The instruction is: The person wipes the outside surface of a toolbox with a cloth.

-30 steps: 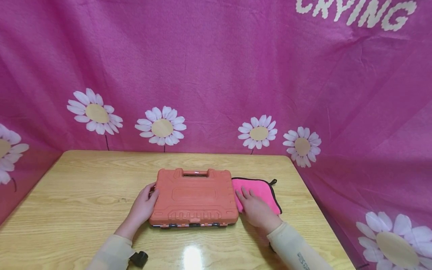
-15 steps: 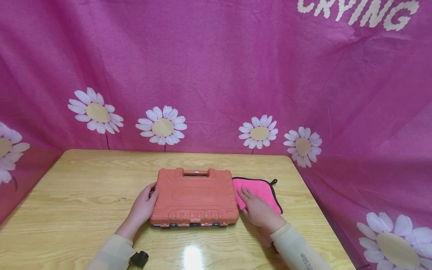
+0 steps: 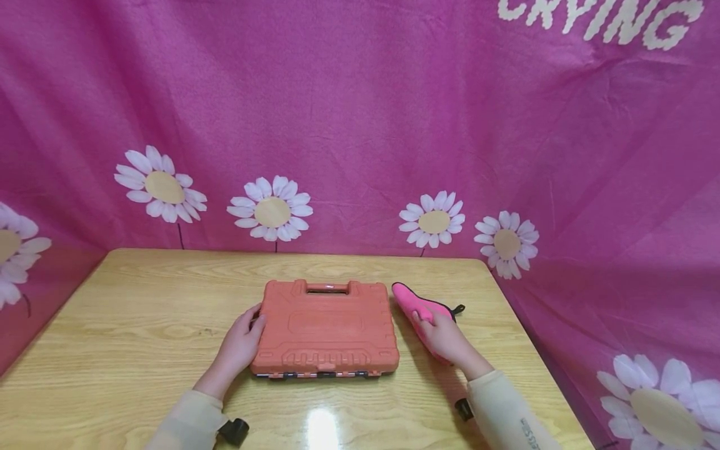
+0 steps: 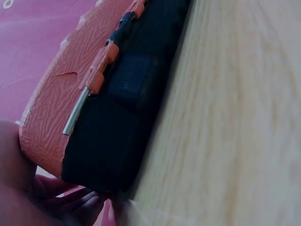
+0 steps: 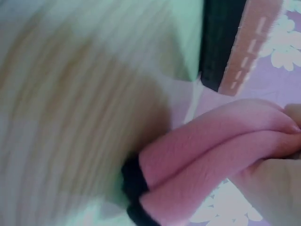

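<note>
An orange tool case (image 3: pixel 329 325) with a black lower half lies closed on the table, its handle toward the back. My left hand (image 3: pixel 240 340) holds the case's left side; in the left wrist view its fingers (image 4: pixel 84 202) curl at the corner of the black base (image 4: pixel 108 146). Just right of the case, my right hand (image 3: pixel 447 340) grips a pink cleaning cloth (image 3: pixel 407 297) with black edging and a hanging loop. The cloth is bunched into a fold, seen close up in the right wrist view (image 5: pixel 211 146), and part of it is hidden under the hand.
The wooden table (image 3: pixel 140 325) reaches back to a magenta curtain (image 3: pixel 349 125) printed with daisies and letters. Black camera mounts sit at both wrists, the left mount (image 3: pixel 233 431) near the table's front.
The right hand lay flat on the spread cloth before; now it has gathered the cloth into a fold and drawn it slightly right, away from the case. The left hand and case stay put.
</note>
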A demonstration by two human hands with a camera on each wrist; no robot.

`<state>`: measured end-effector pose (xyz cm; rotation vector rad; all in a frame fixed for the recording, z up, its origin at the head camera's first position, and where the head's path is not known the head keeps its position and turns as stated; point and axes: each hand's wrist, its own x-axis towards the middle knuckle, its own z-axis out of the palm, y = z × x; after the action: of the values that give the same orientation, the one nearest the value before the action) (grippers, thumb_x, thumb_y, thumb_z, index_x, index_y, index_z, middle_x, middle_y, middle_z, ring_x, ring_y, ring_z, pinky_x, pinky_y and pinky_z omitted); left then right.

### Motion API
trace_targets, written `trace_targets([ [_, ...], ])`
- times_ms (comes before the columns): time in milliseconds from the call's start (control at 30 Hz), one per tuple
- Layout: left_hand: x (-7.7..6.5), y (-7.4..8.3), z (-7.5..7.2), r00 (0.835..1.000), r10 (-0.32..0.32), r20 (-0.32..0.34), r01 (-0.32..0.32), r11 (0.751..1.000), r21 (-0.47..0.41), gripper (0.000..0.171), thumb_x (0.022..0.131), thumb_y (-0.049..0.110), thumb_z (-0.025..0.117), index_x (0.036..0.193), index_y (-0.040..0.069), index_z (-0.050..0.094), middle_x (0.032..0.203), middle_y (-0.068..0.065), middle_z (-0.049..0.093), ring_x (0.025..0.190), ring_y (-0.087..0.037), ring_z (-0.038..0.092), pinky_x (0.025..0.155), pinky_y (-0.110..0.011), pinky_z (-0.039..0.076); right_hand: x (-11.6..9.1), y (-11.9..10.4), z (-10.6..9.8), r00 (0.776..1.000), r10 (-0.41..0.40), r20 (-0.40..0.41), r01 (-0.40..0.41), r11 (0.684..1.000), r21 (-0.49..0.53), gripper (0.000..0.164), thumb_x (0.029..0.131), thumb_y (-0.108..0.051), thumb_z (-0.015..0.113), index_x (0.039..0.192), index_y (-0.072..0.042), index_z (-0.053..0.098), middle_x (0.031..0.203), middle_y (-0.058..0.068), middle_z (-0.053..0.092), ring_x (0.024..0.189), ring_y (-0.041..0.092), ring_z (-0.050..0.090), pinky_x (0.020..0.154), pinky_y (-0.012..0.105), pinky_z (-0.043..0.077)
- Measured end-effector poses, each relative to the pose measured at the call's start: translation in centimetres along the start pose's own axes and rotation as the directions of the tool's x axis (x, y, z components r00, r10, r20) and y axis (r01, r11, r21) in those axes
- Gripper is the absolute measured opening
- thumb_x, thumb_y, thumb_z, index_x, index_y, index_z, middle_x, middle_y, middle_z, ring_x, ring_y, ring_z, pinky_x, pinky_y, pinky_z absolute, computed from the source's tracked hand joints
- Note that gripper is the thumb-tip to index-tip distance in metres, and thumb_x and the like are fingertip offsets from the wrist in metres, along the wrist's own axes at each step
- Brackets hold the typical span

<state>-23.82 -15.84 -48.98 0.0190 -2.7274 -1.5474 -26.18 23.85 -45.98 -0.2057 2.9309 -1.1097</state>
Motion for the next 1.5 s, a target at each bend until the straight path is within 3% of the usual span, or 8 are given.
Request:
trace_targets([
  [67,0.0,0.0,0.0,1.0,0.0,-0.002,0.0,1.0,0.01,0.051,0.112,0.018,0.037,0.154,-0.012,0.035,0.152,-0.037,0.042,0.141,-0.051,0.043,0.12,-0.061,0.033,0.0,-0.5,-0.1,0.997,0.072,-0.012,-0.071,0.996,0.051,0.035,0.109,-0.027,0.05,0.095,0.002,0.063,0.085,0.015,0.061,0.089,0.024,0.059,0.089,0.042,0.053],
  [200,0.0,-0.2,0.0,1.0,0.0,-0.009,0.0,1.0,0.023,0.05,0.112,0.017,0.036,0.153,-0.011,0.035,0.153,-0.038,0.04,0.144,-0.052,0.039,0.121,-0.062,0.03,0.1,-1.4,-0.3,0.989,0.145,0.002,-0.144,0.974,0.176,0.051,0.111,-0.033,0.045,0.146,0.003,0.053,0.141,0.023,0.06,0.132,0.033,0.055,0.115,0.057,0.042],
  [400,0.1,-0.3,0.0,1.0,-0.028,0.006,0.028,0.999,-0.029,0.052,0.112,0.017,0.034,0.156,-0.01,0.031,0.158,-0.038,0.032,0.15,-0.052,0.028,0.124,-0.062,0.023,0.4,-3.1,-0.4,0.984,0.178,-0.018,-0.167,0.947,0.274,0.045,0.111,-0.033,0.044,0.139,0.0,0.059,0.121,0.016,0.064,0.108,0.024,0.055,0.098,0.041,0.048],
  [733,0.2,-0.2,0.0,1.0,-0.026,0.003,0.026,0.999,-0.041,0.052,0.112,0.017,0.034,0.156,-0.01,0.03,0.159,-0.037,0.031,0.15,-0.052,0.026,0.124,-0.061,0.023,1.5,-6.8,0.3,0.991,0.133,-0.02,-0.119,0.936,0.332,0.037,0.11,-0.027,0.05,0.131,0.0,0.064,0.113,0.013,0.062,0.106,0.021,0.053,0.091,0.035,0.046],
  [933,0.1,-0.2,0.0,1.0,-0.018,-0.004,0.018,0.999,-0.039,0.051,0.112,0.016,0.035,0.156,-0.011,0.031,0.159,-0.037,0.032,0.15,-0.052,0.027,0.124,-0.061,0.023,2.4,-9.0,1.7,0.992,0.13,-0.006,-0.121,0.936,0.329,0.036,0.108,-0.028,0.053,0.127,-0.001,0.066,0.096,0.007,0.056,0.094,0.02,0.052,0.079,0.03,0.043],
  [1133,0.2,-0.2,0.0,1.0,-0.023,-0.005,0.023,0.999,-0.039,0.052,0.112,0.016,0.034,0.157,-0.01,0.03,0.159,-0.037,0.032,0.15,-0.052,0.027,0.124,-0.061,0.023,3.5,-11.0,3.3,0.993,0.116,-0.017,-0.107,0.956,0.272,0.035,0.109,-0.032,0.052,0.105,-0.001,0.066,0.088,0.008,0.053,0.088,0.021,0.05,0.078,0.034,0.044],
  [1367,0.2,-0.4,0.1,1.0,-0.011,-0.026,0.01,0.999,-0.044,0.05,0.112,0.015,0.034,0.155,-0.012,0.032,0.157,-0.038,0.034,0.149,-0.053,0.029,0.124,-0.061,0.025,4.4,-13.5,5.1,0.998,0.038,0.054,-0.045,0.99,0.132,0.042,0.109,-0.036,0.05,0.125,-0.001,0.067,0.119,0.017,0.069,0.107,0.022,0.06,0.097,0.045,0.051],
  [1500,0.2,-0.4,0.2,0.999,-0.002,-0.032,0.001,0.999,-0.042,0.05,0.112,0.014,0.035,0.154,-0.012,0.034,0.156,-0.039,0.035,0.148,-0.053,0.03,0.123,-0.062,0.025,4.5,-14.8,6.5,0.989,-0.075,0.125,0.066,0.995,0.069,0.045,0.11,-0.035,0.049,0.128,0.003,0.065,0.118,0.021,0.071,0.107,0.023,0.064,0.099,0.048,0.053],
])
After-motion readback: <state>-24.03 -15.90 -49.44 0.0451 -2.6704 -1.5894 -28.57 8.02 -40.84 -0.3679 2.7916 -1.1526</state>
